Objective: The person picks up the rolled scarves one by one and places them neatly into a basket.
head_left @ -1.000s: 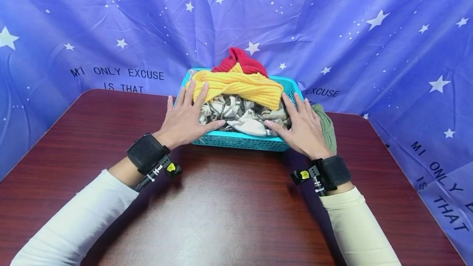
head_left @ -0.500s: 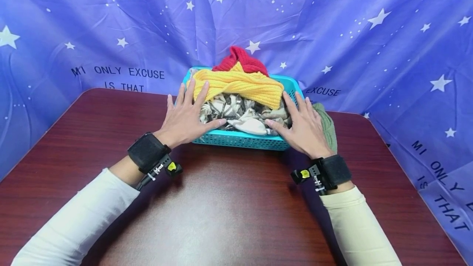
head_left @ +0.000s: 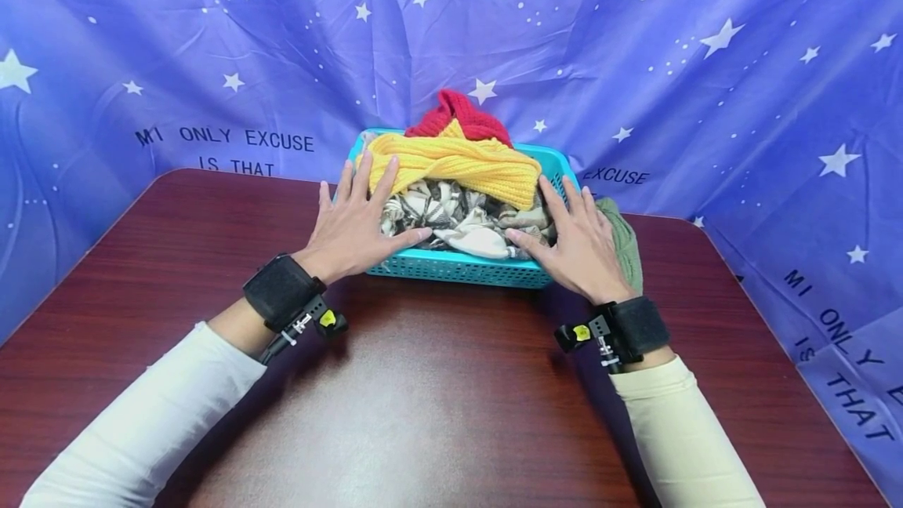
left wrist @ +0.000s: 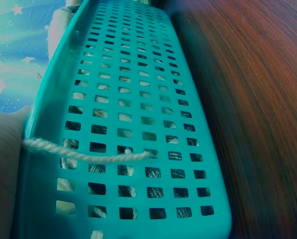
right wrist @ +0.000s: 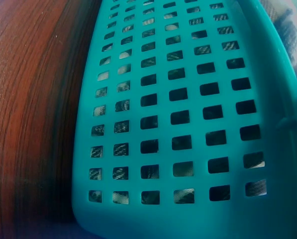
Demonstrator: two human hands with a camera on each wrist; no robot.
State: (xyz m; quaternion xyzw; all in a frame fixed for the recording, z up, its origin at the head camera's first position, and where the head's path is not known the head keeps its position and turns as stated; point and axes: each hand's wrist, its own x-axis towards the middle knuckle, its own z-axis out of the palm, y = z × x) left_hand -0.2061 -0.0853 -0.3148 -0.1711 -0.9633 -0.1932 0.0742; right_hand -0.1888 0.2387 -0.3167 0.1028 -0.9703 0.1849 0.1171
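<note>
A turquoise perforated plastic basket (head_left: 451, 269) stands on the table, full of knitted and woven cloth. In the head view, a yellow ribbed knit (head_left: 458, 163) lies across its middle, a red knit (head_left: 469, 120) heaps up behind, and a crumpled plaid scarf (head_left: 476, 234) with white parts fills the front. My left hand (head_left: 353, 226) spreads over the left end, its straight fingertips at the yellow knit and thumb on the plaid cloth. Over the right end lies my right hand (head_left: 578, 241), fingers extended and thumb at the plaid cloth. Both palms are hidden.
Green knitted cloth (head_left: 624, 245) hangs outside the basket at the right, partly behind the right hand. A white fringe strand (left wrist: 88, 155) dangles over the basket's front wall. The brown wooden table (head_left: 395, 398) ends against a purple star-patterned curtain (head_left: 451, 30).
</note>
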